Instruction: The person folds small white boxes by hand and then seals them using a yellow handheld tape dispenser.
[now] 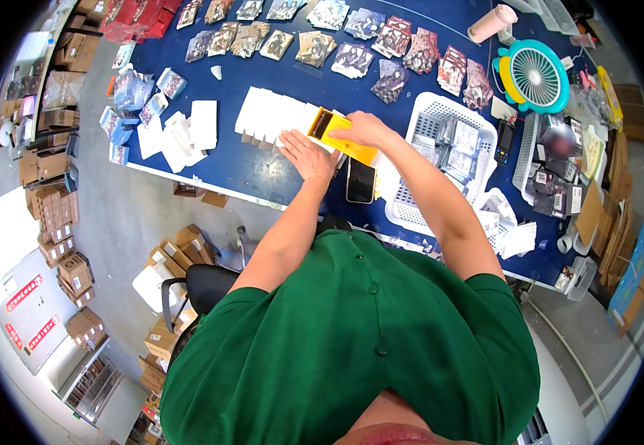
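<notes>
My right hand (367, 130) grips a yellow box-shaped tool (360, 152) with a dark opening at its left end; its exact kind is unclear. Beneath and left of the tool runs an overlapping row of white folded cartons (268, 111). My left hand (309, 156) lies flat with fingers stretched out over the right end of that row, close to the tool. A black smartphone (360, 182) rests on the blue table (263, 178) just below my right hand, beside some white paper-like pieces.
Many small stacks of printed cards (314, 47) line the table's far side. White cartons (203, 124) and blue printed packs (133, 90) sit at left. To the right stand a white perforated basket (420, 111) of small packets, a teal fan (533, 74) and a pink tumbler (491, 24).
</notes>
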Motion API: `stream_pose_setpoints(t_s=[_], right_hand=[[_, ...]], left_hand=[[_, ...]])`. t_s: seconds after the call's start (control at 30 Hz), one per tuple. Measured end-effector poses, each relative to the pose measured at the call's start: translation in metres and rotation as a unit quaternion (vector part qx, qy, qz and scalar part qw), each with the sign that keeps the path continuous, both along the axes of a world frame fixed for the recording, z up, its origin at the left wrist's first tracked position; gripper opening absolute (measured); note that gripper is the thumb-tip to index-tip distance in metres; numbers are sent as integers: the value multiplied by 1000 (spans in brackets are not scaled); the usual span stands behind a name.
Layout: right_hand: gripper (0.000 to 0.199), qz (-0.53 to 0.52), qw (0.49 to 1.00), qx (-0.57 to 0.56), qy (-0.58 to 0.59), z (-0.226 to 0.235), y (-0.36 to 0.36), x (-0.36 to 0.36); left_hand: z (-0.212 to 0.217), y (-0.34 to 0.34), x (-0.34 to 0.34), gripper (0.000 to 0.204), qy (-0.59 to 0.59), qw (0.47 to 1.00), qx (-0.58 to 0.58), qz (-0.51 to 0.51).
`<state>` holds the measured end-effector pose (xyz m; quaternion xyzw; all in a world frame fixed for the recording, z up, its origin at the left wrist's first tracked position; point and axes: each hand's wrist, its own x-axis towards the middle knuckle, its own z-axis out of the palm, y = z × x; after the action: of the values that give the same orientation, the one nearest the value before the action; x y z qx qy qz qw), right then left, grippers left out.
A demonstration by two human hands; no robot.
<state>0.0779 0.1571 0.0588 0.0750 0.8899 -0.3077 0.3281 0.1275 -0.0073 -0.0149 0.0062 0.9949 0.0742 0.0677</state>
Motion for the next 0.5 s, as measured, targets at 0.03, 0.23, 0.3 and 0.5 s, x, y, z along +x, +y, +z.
stream_pose_setpoints(t_s=[0.03,0.23,0.3,0.5], right_hand=[[80,-11,1000,-13,-2,2,8,10],[76,-71,995,-76,-5,33,38,62],[76,-59,996,-64,10,36,38,67],[69,-28,999,23,13,22,33,62]], left_hand=[[1,1,-1,126,0,1000,-2,-1],[-2,-7,-1,126,4,1000,11,8],[-1,-9,-1,126,1,1000,12,4],[1,-9,-2,127,8,1000,25,-2]])
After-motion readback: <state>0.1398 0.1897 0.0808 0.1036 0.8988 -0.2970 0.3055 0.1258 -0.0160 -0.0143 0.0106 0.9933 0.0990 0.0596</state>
